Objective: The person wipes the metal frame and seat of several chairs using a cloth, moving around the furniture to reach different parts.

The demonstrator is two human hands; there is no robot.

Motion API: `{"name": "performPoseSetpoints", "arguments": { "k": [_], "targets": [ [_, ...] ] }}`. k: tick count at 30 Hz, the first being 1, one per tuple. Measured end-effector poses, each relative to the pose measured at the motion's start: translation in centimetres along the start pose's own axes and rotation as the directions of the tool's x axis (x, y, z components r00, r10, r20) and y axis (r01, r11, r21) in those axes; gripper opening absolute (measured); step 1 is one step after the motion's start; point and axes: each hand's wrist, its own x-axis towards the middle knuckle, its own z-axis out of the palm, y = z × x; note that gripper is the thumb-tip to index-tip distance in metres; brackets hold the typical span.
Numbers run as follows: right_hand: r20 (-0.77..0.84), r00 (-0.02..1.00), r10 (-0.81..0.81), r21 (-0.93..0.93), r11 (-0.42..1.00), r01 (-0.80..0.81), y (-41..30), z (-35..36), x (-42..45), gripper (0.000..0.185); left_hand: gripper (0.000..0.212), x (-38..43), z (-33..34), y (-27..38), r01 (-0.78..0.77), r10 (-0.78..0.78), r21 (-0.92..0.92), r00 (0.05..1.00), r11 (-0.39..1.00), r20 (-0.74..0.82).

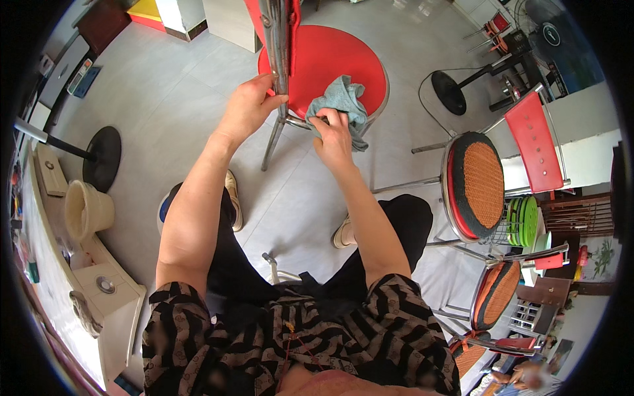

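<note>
A metal-framed chair with a round red seat (332,59) stands in front of me, its back upright rising toward the top of the view. My left hand (250,106) grips the lower part of the metal upright (280,54), thumb and fingers around its edge. In my right hand (334,133) is a crumpled grey-green cloth (346,96), held against the near right rim of the seat. The cloth partly hides the seat edge and the metal below it. One chair leg (272,146) slants down to the tiled floor between my hands.
More metal chairs with woven round cushions (478,183) stand at the right. A fan's black round base (448,92) and cord are beyond them. On the left are another black base (101,158), a cream bucket (88,210) and a white cabinet (106,287). A person (530,375) is at the lower right.
</note>
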Motion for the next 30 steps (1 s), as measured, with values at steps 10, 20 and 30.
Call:
{"name": "performPoseSetpoints", "arguments": {
  "k": [10, 20, 30],
  "targets": [
    [-0.048, 0.983, -0.176, -0.11, 0.979, 0.17, -1.8, 3.1, 0.3, 0.026, 0.024, 0.2, 0.8, -0.7, -0.058, 0.057, -0.06, 0.998, 0.996, -0.015],
    [0.069, 0.979, -0.193, -0.245, 0.948, 0.204, 0.6, -2.3, -1.8, 0.03, 0.023, 0.0, 0.3, -0.8, -0.043, 0.043, 0.031, 0.999, 0.999, 0.001],
    [0.05, 0.972, -0.229, -0.166, 0.958, 0.234, -1.0, 1.9, -0.7, 0.031, 0.025, 0.2, 0.9, -0.3, -0.087, 0.089, 0.042, 0.995, 0.995, -0.046]
  ]
}}
